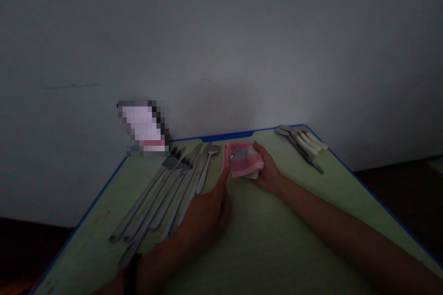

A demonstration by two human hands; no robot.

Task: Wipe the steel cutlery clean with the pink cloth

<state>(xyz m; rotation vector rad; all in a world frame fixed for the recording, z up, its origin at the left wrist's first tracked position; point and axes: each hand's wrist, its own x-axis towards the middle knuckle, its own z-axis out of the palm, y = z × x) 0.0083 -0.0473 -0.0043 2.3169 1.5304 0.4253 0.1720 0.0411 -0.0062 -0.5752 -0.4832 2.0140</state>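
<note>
A folded pink-and-white cloth [246,162] is gripped in my right hand [270,170], above the middle of the table. My left hand [207,212] reaches to the cloth's left edge, one finger stretched up against it and the others curled. A small shiny glint shows in the cloth's fold by that fingertip; what it belongs to is hidden. Left of my left hand lie several long-handled metal forks and knives [148,203], side by side and slanting. Closest to the cloth among them is a spoon [207,161], its bowl pointing away from me.
Several pieces of cutlery, some white-handled [308,140], lie in a bunch at the table's back right. A blurred-out upright object [143,126] stands at the back left corner. The green table [270,239] has a blue edge and meets a grey wall [221,55].
</note>
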